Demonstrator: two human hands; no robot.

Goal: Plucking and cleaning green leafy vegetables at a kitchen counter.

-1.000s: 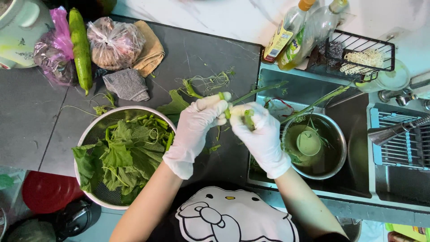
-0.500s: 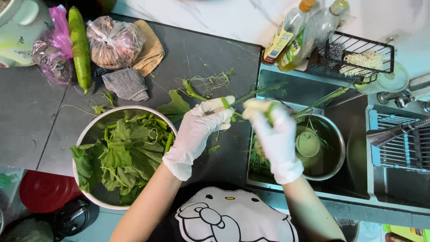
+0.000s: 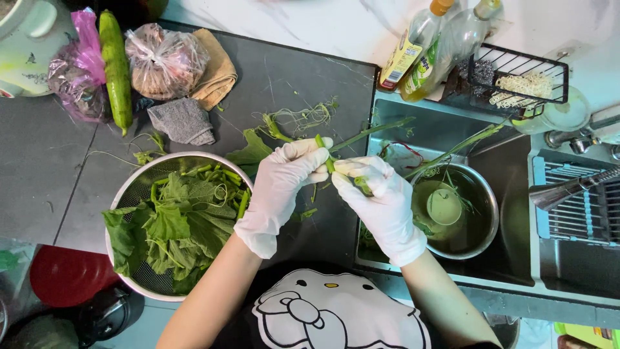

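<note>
Both white-gloved hands meet over the edge of the dark grey stone surface (image 3: 77,161), pinching one thin green vegetable stem (image 3: 330,161). The left hand (image 3: 281,187) closes its grip on the stem's near end, fingertips curled around it. The right hand (image 3: 381,200) clamps the same stem just beside that grip, so the two grips nearly touch. From the grips the stem's long axis runs up and away to the right, out over the steel sink (image 3: 516,271). The round metal colander of green leaves (image 3: 171,226) sits left of the left grip; a steel pot of water (image 3: 462,213) lies right of the right grip.
</note>
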